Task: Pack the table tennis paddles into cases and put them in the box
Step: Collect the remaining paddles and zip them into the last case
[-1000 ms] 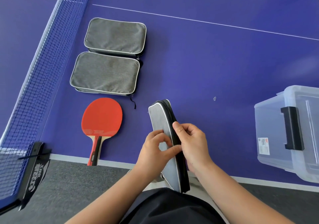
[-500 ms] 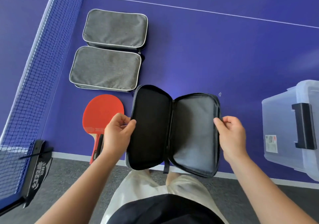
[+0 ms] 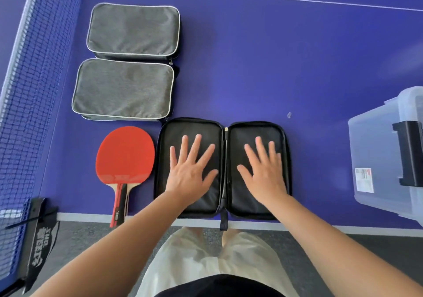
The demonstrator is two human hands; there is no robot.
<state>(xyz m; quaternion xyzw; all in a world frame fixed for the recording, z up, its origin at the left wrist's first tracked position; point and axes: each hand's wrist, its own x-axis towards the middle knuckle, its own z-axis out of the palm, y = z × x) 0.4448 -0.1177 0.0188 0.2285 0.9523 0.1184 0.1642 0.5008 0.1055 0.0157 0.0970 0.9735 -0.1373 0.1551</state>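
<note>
Half a second earlier the open case (image 3: 223, 168) was held in the air by its outer edges; it now lay flat on the blue table (image 3: 274, 56) at the near edge, black lining upward, its two halves joined at a central spine. The left hand (image 3: 191, 171) lay palm down on the left half and the right hand (image 3: 263, 171) on the right half, fingers of both straight and spread, gripping nothing. A red paddle (image 3: 124, 157) lay just left of the case, handle toward the person and overhanging the table edge. Two closed grey cases (image 3: 134, 30) (image 3: 123, 88) lay beyond it, one behind the other. The translucent box (image 3: 375, 159) stood well to the right, cut off by the frame; its contents could not be made out.
</note>
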